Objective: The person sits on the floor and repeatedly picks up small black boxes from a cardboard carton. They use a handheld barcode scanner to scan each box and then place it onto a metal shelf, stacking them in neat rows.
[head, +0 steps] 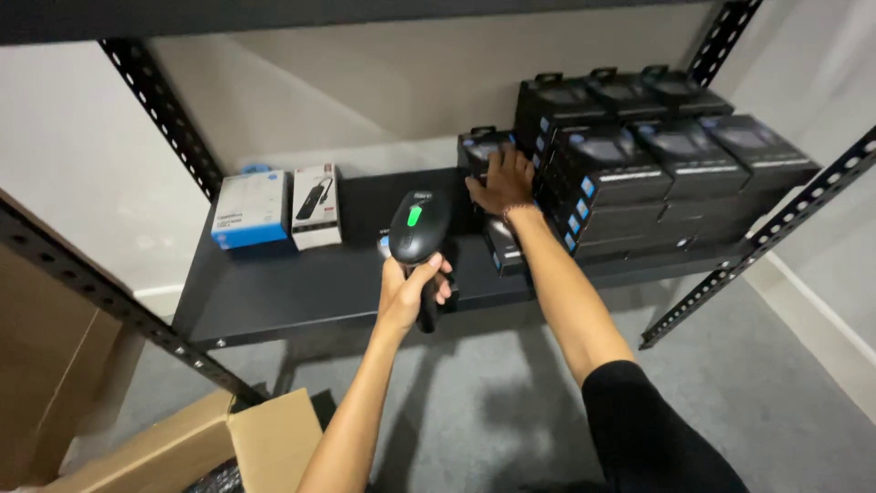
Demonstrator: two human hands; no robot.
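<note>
The left hand (pixel 408 290) is closed around the grip of a black handheld barcode scanner (pixel 418 228) with a lit green patch on its head. The scanner is held over the front half of the dark metal shelf board (pixel 274 292), roughly at the middle of its length, with its handle reaching down past the front edge.

The right hand (pixel 502 180) lies flat, fingers spread and open, on the top of a small black retail box with blue markings (pixel 481 143) that stands near the back edge of the shelf, right of centre. The palm covers most of that box's front, so little of it shows. Just right of it, touching or nearly so, rises a block of matching black boxes (pixel 657 164), stacked several high and several deep, filling the right end of the shelf to its right edge. More of the same boxes (pixel 504 251) lie lower, under the right wrist toward the front edge; the forearm crosses over them and hides part of them.

Toward the left end of the shelf, well apart from both hands, a blue-and-white box (pixel 249 208) and a white box picturing a black cabled device (pixel 316 206) stand side by side near the back edge.

Black perforated steel uprights (pixel 164 114) frame the shelf, and one slanted rail (pixel 757 242) runs by the right front corner. Below the shelf is grey carpet (pixel 511 402). An open brown cardboard carton (pixel 219 447) sits at lower left, in front of the shelf's left front corner, with another brown cardboard panel (pixel 41 347) at the far left.
</note>
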